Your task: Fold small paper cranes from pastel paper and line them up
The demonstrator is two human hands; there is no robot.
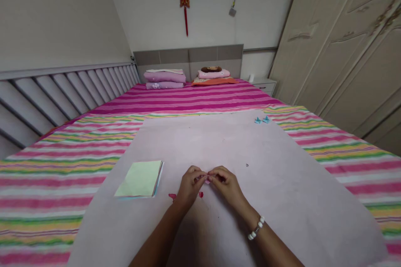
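Note:
My left hand [191, 182] and my right hand [226, 182] meet at the middle of the pale mat [269, 212], thumbs and fingertips pinched together. Between them is a small piece of folded pink paper [207, 182], mostly covered by my fingers. A bracelet of white beads [256, 228] circles my right wrist. Left of my hands lies a stack of square paper [140, 178], pale green on top with blue and other edges showing beneath. Small red patches [201, 195] show on the mat beside my left hand; whether they are printed or loose I cannot tell.
Two small blue folded paper shapes [262, 120] sit at the mat's far right corner. The mat lies on a striped bedspread [332, 142]. Folded bedding [165, 77] is piled by the headboard [163, 58]. A railing [62, 96] runs along the left, a wardrobe [338, 50] along the right.

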